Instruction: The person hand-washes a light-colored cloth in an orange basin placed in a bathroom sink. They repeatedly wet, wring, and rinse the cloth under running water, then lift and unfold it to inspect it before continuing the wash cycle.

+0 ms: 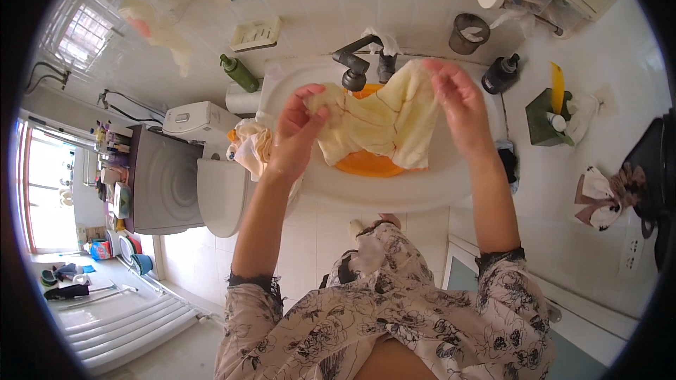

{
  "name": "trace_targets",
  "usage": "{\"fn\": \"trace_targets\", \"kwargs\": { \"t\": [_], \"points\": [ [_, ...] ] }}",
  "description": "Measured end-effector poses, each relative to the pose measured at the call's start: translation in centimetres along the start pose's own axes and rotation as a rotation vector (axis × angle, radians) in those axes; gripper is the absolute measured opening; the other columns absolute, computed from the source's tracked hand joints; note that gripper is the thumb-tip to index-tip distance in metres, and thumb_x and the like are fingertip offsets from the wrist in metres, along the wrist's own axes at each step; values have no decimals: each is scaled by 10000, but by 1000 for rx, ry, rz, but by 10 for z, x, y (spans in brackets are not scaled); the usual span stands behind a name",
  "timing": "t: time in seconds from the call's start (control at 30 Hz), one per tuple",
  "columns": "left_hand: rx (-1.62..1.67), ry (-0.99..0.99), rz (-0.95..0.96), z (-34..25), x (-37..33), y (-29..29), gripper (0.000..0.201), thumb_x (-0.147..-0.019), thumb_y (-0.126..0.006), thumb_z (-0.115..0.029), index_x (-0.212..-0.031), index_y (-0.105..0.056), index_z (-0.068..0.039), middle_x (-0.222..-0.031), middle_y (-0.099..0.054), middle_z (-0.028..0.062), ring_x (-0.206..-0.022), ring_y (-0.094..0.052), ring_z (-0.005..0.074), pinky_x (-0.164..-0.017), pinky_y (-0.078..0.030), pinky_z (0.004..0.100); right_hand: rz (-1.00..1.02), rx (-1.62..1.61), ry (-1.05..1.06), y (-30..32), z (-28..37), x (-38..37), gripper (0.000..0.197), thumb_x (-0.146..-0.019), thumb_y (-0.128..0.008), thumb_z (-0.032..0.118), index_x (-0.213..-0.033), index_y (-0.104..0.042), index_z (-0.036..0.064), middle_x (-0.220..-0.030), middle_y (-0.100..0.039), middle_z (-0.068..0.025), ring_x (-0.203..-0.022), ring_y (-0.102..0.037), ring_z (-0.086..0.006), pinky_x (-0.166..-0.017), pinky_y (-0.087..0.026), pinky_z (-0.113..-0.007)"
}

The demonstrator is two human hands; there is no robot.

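A pale yellow towel point(380, 119) with thin brown lines hangs spread between my two hands over the white sink point(394, 193). My left hand point(297, 127) pinches its left upper corner, and my right hand point(456, 98) grips the corner at the right, held a little higher. Below the cloth sits an orange basin point(373, 164), mostly hidden by it. Just behind the towel the black faucet point(352, 70) reaches out over the basin. A white cloth point(384, 40) is draped at the faucet's back.
Behind the sink stand a green bottle point(239, 73), a soap dish point(256, 34), a dark cup point(470, 33) and a black pump bottle point(500, 74). Clothes point(251, 144) lie beside the toilet point(222, 193) at left. A green box point(546, 118) hangs at right.
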State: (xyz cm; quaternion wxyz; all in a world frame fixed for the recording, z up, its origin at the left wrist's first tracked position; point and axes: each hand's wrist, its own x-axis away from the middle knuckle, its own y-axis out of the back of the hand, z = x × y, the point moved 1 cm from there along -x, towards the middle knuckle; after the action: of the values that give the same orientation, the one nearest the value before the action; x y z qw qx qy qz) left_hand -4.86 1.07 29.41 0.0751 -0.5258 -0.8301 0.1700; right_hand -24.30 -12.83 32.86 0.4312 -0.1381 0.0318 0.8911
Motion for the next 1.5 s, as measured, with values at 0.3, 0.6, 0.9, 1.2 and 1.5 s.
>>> {"fn": "trace_targets", "kwargs": {
  "t": [0.3,0.6,0.9,1.2,1.5],
  "points": [
    [-439,527,-303,172,-28,57,211,-879,-487,-96,-1083,-511,-47,-941,-555,26,-857,-533,86,-704,-417,231,-46,-135,-593,8,-236,20,321,-878,-464,99,-1197,-490,68,-1163,-542,-58,-1045,-504,-176,-880,-388,-303],
    [-1263,12,-245,307,-59,84,317,-834,-460,-75,-1150,-447,-65,-1078,-502,176,-916,-506,369,-785,-420,409,261,1115,-71,-39,-372,16,468,-853,-457,213,-1310,-387,137,-1267,-435,-100,-1175,-381,-297,-1022,-250,-429],
    [-1578,288,-172,335,-85,86,472,-821,-508,-173,-1241,-333,-47,-1178,-385,207,-1044,-447,376,-845,-412,433,439,1121,-46,-41,-399,6,459,-804,-484,262,-1232,-460,99,-1196,-433,-93,-1246,-279,-289,-1043,-140,-519],
    [-1224,359,-150,306,-95,82,397,-911,-371,-293,-1221,-389,-45,-1148,-415,170,-1088,-416,335,-915,-354,423,557,1181,-68,-49,-414,6,441,-805,-486,204,-1230,-451,91,-1322,-324,-116,-1301,-171,-298,-1070,-23,-511],
    [-125,607,-592,247,-51,70,274,-771,-547,-41,-1035,-473,-38,-969,-555,90,-802,-568,161,-640,-462,276,142,53,-634,-11,-306,-25,326,-753,-589,60,-1077,-560,26,-972,-596,-44,-822,-568,-165,-751,-445,-268]
  ]
}}
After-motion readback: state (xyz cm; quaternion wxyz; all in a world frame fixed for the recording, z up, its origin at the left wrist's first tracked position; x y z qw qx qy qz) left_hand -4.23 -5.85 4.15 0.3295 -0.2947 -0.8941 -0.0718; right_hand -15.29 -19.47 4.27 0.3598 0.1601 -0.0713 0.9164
